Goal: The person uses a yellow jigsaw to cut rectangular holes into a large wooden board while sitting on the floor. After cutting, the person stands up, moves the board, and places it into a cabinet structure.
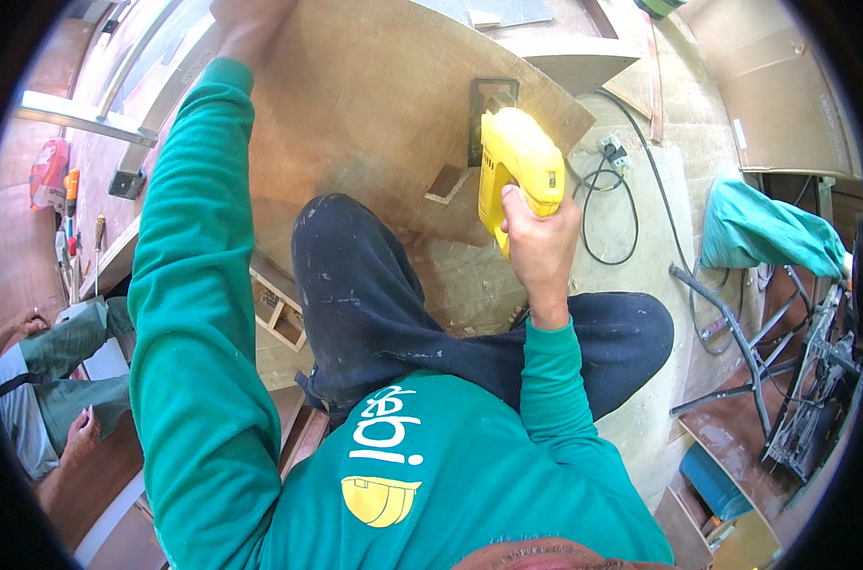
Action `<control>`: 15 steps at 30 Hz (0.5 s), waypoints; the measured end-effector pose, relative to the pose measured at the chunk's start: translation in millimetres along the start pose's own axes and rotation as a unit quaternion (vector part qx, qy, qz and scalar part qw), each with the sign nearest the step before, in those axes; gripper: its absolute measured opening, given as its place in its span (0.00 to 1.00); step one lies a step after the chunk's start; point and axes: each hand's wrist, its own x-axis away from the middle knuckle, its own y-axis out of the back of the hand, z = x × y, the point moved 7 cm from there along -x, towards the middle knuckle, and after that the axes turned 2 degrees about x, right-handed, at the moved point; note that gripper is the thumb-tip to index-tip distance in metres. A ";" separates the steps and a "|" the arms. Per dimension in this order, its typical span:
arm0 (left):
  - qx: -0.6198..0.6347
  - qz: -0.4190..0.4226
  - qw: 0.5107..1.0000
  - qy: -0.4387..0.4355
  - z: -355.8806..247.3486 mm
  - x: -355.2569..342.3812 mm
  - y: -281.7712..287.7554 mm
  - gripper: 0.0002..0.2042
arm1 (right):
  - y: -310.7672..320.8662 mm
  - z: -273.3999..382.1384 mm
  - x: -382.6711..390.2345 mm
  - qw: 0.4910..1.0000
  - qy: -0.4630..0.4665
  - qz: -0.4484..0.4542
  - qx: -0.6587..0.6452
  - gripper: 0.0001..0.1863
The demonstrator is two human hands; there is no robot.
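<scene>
Step in hand, my read: sawing the broad, thin brown wooden board [374,114]. It spreads in front of the knees. Keep it backed close to the cut; thin sheet will likely chatter. Left knee in dark, dusty trousers [355,266] sits right at its near edge: check blade clearance underneath.

Yellow plastic-bodied jigsaw [536,157] is over the board's right part, with its black rectangular base plate [475,128] toward the board. Press the plate flat, feed slow, let the blade do the work. Blade not visible.

Right hand [543,237]: fingers wrapped round the saw handle, firm closed grip. Left hand [251,24]: at the board's upper-left edge, blurred, cut off by the frame; can't tell how far the fingers are open or whether they grip. Should pin the board, well off the cut line.

Small rectangular opening or patch [447,183] beside the saw, can't tell which. Avoid snagging it.

Surface/room: pale, dusty floor [631,294], work at floor level. What carries the board isn't clear. Seated co-worker in grey-green trousers [75,347] at left; black metal-legged stand [749,342] at right. Blue plastic container [711,483] lower right. Looped black cable [636,223] lies near the saw; keep it clear. Wooden-handled screwdriver [100,228] far left.
</scene>
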 end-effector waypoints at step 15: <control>-0.035 0.042 0.998 0.043 -3.8 1.2 -0.3 0.22 | -3.0 -23.4 29.2 0.999 -0.018 -0.040 -0.021 0.12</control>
